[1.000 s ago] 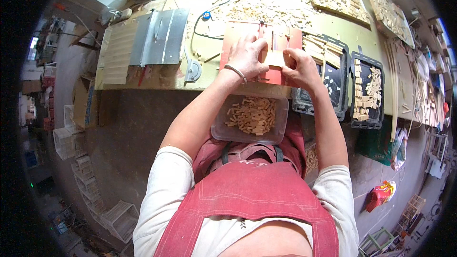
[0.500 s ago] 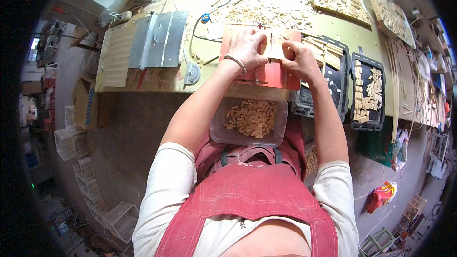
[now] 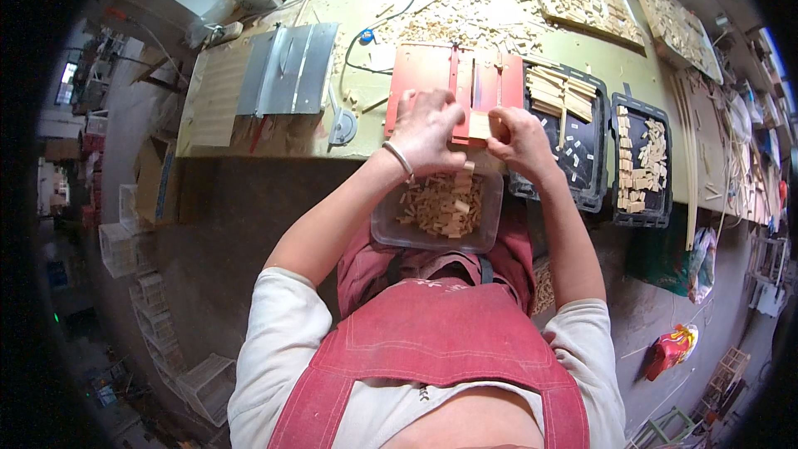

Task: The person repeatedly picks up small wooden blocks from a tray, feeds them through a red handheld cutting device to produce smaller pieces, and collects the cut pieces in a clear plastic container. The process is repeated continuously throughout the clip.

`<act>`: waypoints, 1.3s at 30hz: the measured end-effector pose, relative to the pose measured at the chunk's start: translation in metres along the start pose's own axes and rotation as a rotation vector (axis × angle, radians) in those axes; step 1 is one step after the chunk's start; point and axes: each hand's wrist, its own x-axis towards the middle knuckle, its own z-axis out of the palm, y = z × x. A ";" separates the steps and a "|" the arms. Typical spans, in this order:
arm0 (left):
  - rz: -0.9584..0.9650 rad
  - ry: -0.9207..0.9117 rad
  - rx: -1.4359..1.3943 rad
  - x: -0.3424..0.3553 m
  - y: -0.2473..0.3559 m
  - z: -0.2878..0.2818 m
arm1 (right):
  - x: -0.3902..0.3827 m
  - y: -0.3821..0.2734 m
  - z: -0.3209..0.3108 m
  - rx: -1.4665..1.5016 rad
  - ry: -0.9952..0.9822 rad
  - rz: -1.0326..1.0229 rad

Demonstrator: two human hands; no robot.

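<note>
My left hand hovers over the front edge of a red slotted plate, thumb and fingers apart. Just below it, small wood pieces are dropping into or lying atop the heap in a clear plastic bin at my lap. At the plate's front right, my right hand pinches a pale wood piece between thumb and fingers. The piece rests on the plate beside a raised red bar.
Wood offcuts cover the bench's back. Right of the plate stand a black tray with wood strips and another black tray with small blocks. A grey metal plate and a protractor-like gauge lie left.
Both hands have come back toward me, the right one bringing the wood piece to the plate's front edge. My left hand has opened, and loose wood pieces now show above the bin's heap.
</note>
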 end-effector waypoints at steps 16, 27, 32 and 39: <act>-0.106 0.040 0.049 0.039 -0.008 0.004 | 0.021 -0.010 -0.003 0.024 -0.034 0.005; -0.112 0.044 0.064 0.072 -0.031 0.009 | 0.052 0.008 -0.003 -0.026 0.019 -0.009; -0.125 0.042 0.054 0.081 -0.036 0.007 | 0.061 0.012 -0.002 -0.027 0.031 0.003; -0.035 0.170 0.092 0.105 -0.044 0.015 | 0.081 0.033 0.001 -0.047 0.056 0.034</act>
